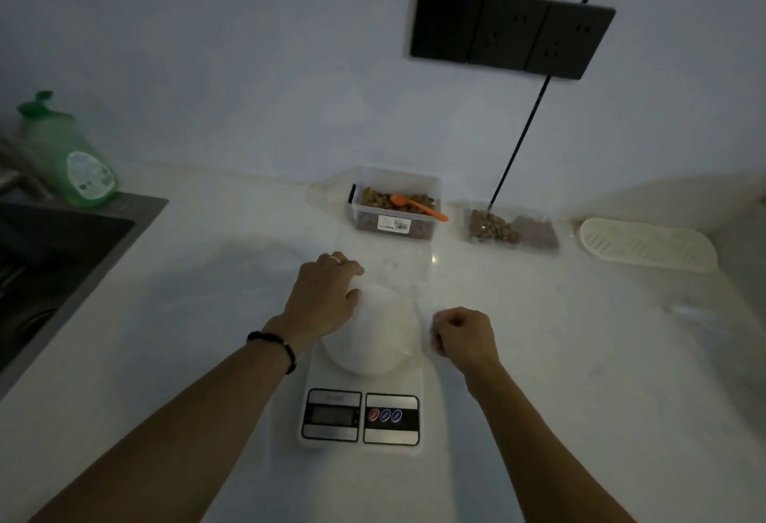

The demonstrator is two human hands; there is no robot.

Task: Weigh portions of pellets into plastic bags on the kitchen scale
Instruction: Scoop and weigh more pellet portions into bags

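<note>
A white kitchen scale [360,419] stands on the counter in front of me, its display dark. An empty clear plastic bag [398,269] lies over its round weighing plate [373,336] and reaches toward the back. My left hand [323,298] rests on the bag's left side, fingers curled over the plate's edge. My right hand [464,338] pinches the bag's right edge. Behind stands a clear box of brown pellets [393,207] with an orange scoop [416,205] lying in it. To its right lie filled bags of pellets [512,228].
A dark sink [54,257] is set into the counter at left, with a green soap bottle [66,153] behind it. A pale perforated tray [646,245] lies at right. Dark wall sockets [510,31] and a black cable [522,141] are on the wall behind.
</note>
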